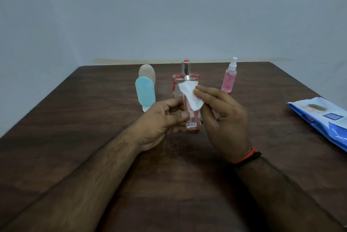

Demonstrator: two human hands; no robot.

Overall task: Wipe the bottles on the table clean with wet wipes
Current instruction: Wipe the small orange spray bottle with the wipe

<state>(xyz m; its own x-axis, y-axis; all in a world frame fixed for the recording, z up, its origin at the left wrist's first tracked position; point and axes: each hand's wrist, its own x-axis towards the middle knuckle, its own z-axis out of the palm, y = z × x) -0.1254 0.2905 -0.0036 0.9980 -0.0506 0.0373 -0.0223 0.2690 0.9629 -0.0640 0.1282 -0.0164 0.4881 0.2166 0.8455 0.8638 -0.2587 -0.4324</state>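
Left hand (165, 119) gripping what looks like a slim pink bottle (192, 119), right hand (219, 113) pinching the wipe (190, 94) against it mid-wipe, next I gotta rotate it.

You have a single view here, a wide-angle camera worn on your head, looking forward and down across the dark wooden table (75, 119) toward the pale wall (169, 15) behind its far edge. It sits close to your own arms: both forearms enter from the bottom corners and your left hand (159, 122) and right hand (223, 119) meet near the middle of the frame. The table's far corners both fit in, while its near edge falls below the frame. The wide lens bends the edges outward.
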